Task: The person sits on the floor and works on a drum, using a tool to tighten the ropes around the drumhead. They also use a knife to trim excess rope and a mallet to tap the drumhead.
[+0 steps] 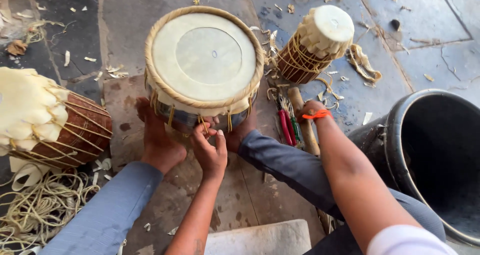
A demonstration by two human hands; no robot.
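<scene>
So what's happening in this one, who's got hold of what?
A person sits on the floor with a round drum braced between both bare feet. The left hand pinches a strap at the drum's lower rim. The right hand, with an orange band at the wrist, reaches down to a wooden stick beside red- and green-handled tools. Two more laced drums, a coil of cord and a black tub lie around.

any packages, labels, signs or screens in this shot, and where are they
None in view: no package, label, sign or screen.
Nearest container: large black plastic barrel, lower right, round, open and unmarked.
Left hand touches the laces of the round cream-skinned drum, centre, which bears no label.
Right hand rests by the red-handled and green-handled tools.
</scene>
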